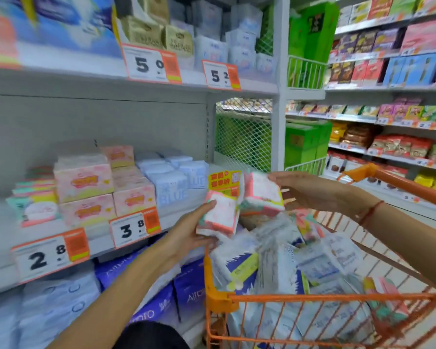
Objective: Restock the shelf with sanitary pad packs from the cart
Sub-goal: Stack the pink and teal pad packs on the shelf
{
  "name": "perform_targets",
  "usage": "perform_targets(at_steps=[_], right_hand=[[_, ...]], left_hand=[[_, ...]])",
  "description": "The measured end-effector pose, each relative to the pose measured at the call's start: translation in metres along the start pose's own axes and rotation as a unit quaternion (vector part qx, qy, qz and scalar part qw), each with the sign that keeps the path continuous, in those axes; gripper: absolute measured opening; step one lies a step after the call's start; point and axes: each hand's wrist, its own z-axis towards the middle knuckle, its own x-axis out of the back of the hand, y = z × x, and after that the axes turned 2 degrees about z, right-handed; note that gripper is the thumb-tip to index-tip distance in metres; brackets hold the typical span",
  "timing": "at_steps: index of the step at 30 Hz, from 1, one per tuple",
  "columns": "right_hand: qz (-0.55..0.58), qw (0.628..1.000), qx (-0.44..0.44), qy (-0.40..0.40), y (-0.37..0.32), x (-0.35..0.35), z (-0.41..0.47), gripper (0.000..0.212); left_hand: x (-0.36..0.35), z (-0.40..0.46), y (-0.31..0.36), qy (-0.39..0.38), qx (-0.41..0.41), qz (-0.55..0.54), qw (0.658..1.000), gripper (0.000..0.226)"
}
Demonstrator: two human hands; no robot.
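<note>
Fingers of the left hand (186, 235) and right hand (310, 188) are each curled round a pink sanitary pad pack (218, 216), lifted above the orange cart (312, 297), presumably for shelving.

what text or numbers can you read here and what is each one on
"5 0" on the price tag on the upper shelf edge
"5 2" on the price tag beside it
"3 8" on the middle-shelf price tag
"2 8" on the price tag further left
"BLUE" on a pale blue pack
Yellow sign, held packs, far-aisle tags: too blurred to read
</note>
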Motion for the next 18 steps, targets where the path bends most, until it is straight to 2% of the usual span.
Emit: perform_targets(at_steps=[2, 4, 7, 8, 11, 13, 16, 18], right_hand=[[0.05, 0.999, 0.003, 0.019, -0.016, -0.026, 0.021, 0.019], [0.116, 0.993, 0.01, 0.001, -0.036, -0.059, 0.043, 0.017], [0.147, 0.987, 0.023, -0.062, -0.068, -0.123, 0.072, 0.014], [0.138, 0.986, 0.03, -0.085, -0.077, -0.147, 0.08, 0.014], [0.103, 0.978, 0.083, -0.159, -0.102, -0.222, 0.097, 0.014], [0.057, 0.972, 0.134, -0.186, -0.113, -0.271, 0.105, 0.014], [-0.052, 0.966, 0.197, -0.156, -0.118, -0.334, 0.126, 0.015], [-0.136, 0.949, 0.268, -0.094, -0.114, -0.363, 0.146, 0.02]], left_hand=[[0.023, -0.013, 0.018, 0.034, -0.032, 0.022, 0.999, 0.027], [0.054, -0.033, 0.038, 0.07, -0.07, 0.072, 0.992, 0.033], [0.105, -0.078, 0.07, 0.143, -0.104, 0.194, 0.965, 0.019], [0.123, -0.094, 0.08, 0.162, -0.108, 0.222, 0.955, 0.016], [0.18, -0.139, 0.105, 0.22, -0.097, 0.316, 0.918, 0.029], [0.216, -0.161, 0.114, 0.273, -0.081, 0.338, 0.897, 0.023], [0.265, -0.174, 0.119, 0.35, -0.047, 0.364, 0.862, 0.019], [0.298, -0.17, 0.116, 0.39, -0.021, 0.445, 0.806, 0.028]])
